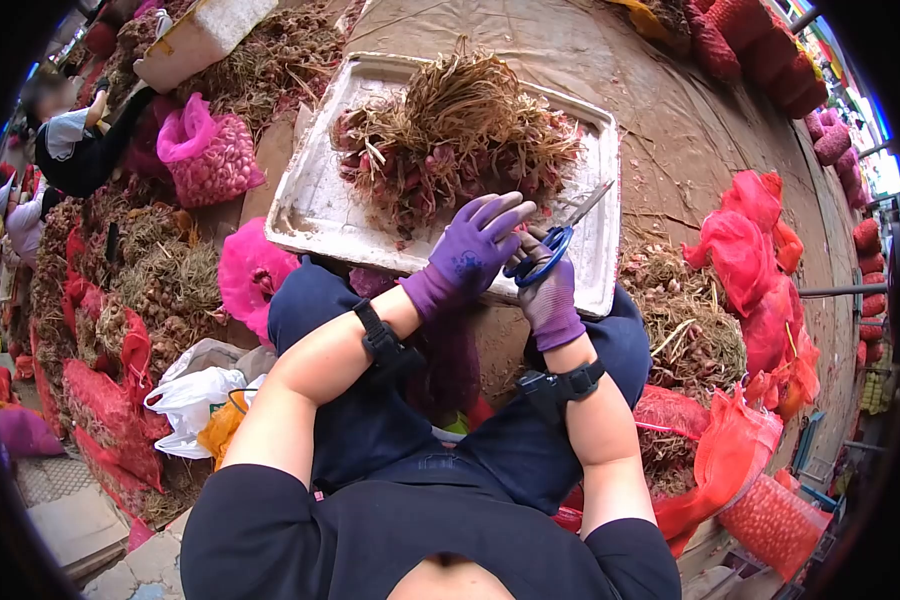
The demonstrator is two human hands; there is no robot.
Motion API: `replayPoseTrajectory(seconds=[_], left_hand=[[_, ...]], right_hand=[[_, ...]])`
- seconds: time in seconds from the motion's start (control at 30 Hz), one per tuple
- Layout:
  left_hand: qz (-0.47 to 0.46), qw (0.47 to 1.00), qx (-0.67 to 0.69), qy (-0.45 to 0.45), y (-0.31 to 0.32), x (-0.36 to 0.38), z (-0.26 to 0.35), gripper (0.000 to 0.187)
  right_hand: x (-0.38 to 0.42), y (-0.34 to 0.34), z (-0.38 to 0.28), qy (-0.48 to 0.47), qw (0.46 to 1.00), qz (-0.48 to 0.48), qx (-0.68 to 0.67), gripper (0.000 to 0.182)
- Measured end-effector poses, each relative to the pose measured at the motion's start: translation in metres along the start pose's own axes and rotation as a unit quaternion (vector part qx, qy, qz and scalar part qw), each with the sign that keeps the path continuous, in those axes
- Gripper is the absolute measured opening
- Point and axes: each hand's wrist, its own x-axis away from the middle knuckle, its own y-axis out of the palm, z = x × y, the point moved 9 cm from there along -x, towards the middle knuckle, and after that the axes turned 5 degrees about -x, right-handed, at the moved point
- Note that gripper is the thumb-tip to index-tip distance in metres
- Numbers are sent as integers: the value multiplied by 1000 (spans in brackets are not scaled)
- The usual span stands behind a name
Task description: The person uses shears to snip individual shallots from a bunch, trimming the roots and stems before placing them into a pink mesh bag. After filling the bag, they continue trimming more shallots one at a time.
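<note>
My left hand, in a purple glove, has its fingers stretched out and slightly apart at the near edge of a white foam tray. Nothing shows in it, though its palm is hidden. Beside it, my gloved right hand is closed on blue-handled scissors, whose blades point up and to the right over the tray. A pile of small reddish bulbs with dry stalks lies in the tray, just beyond my left hand.
Red net bags and loose bulbs lie on the right. On the left are a pink net bag of bulbs, a white plastic bag and stalk heaps. Another person sits at the upper left.
</note>
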Motion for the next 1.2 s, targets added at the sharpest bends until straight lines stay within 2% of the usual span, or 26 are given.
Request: replayPoseTrajectory(seconds=[0.1, 0.17, 0.2, 0.23, 0.3, 0.33, 0.37, 0.4, 0.43, 0.47, 0.5, 0.53, 0.57, 0.63, 0.67, 0.7, 0.73, 0.77, 0.8, 0.83, 0.9, 0.93, 1.03, 1.1, 1.17, 1.2], left_hand=[[23, 999, 22, 15, 1, 2, 3, 14], [12, 998, 59, 25, 0, 7, 17, 13], [-16, 995, 100, 12, -5, 4, 20, 16], [-16, 995, 100, 12, -2, 7, 20, 16], [97, 959, 205, -169, -9, 21, -20, 21], [125, 928, 222, -271, -17, 27, -37, 26], [134, 929, 203, -280, -12, 32, -44, 26], [94, 931, 194, -295, 8, 40, -57, 28], [56, 929, 180, -319, 20, 50, -69, 31], [-17, 856, 348, -382, 44, 62, -70, 32], [-80, 747, 507, -423, 67, 72, -61, 34], [-82, 774, 475, -410, 62, 67, -63, 34], [-90, 799, 446, -393, 53, 62, -63, 34], [-82, 742, 479, -461, 30, 63, -63, 33], [-1, 753, 509, -417, 15, 62, -68, 32], [55, 702, 539, -462, 4, 70, -78, 33], [108, 697, 559, -437, -25, 71, -90, 33], [139, 730, 549, -383, -44, 80, -115, 32], [210, 745, 505, -382, -82, 91, -134, 32], [239, 788, 427, -374, -122, 105, -152, 34], [339, 753, 324, -461, -174, 168, -194, 35], [381, 714, 326, -489, -185, 210, -223, 32], [446, 561, 247, -652, -205, 337, -263, 28], [421, 536, 288, -673, -186, 432, -301, 25], [264, 413, 378, -785, -139, 497, -308, 32], [150, 514, 291, -793, -153, 474, -293, 34]], right_hand=[[-4, -8, 2, 17, 999, -22, -24, 23], [-15, -31, 1, -14, 999, -33, -25, 23], [-13, -16, -26, -257, 909, -107, 310, 23], [-11, -11, -22, -96, 985, -32, 137, 20], [-13, -6, -17, -47, 996, 8, 79, 22], [-12, -5, -15, -61, 993, 8, 104, 23], [-10, -5, -10, -70, 989, 1, 129, 24], [-3, 15, -6, -80, 985, -49, 143, 23], [-6, 5, 1, -60, 976, -65, 200, 20], [-6, 9, 12, -35, 970, -105, 217, 21], [-2, 16, 19, -39, 969, -120, 211, 21], [3, 21, 23, -21, 976, -127, 177, 21], [13, 26, 24, 34, 971, -98, 214, 25], [20, 41, 23, 35, 972, -140, 185, 29], [22, 46, 25, 54, 969, -162, 179, 30], [25, 50, 25, 71, 966, -180, 173, 31], [25, 47, 22, 61, 965, -162, 197, 29], [22, 45, 22, 64, 965, -163, 197, 29], [18, 38, 16, 30, 958, -146, 243, 28], [17, 32, 11, -4, 949, -128, 289, 28], [19, 30, 11, -5, 951, -110, 290, 26], [19, 27, 13, 8, 954, -105, 279, 27], [5, 7, 21, 48, 962, -110, 246, 29], [5, 6, 24, 53, 962, -112, 242, 28], [9, 14, 24, 41, 959, -98, 263, 28], [11, 18, 19, 23, 955, -86, 284, 28]])
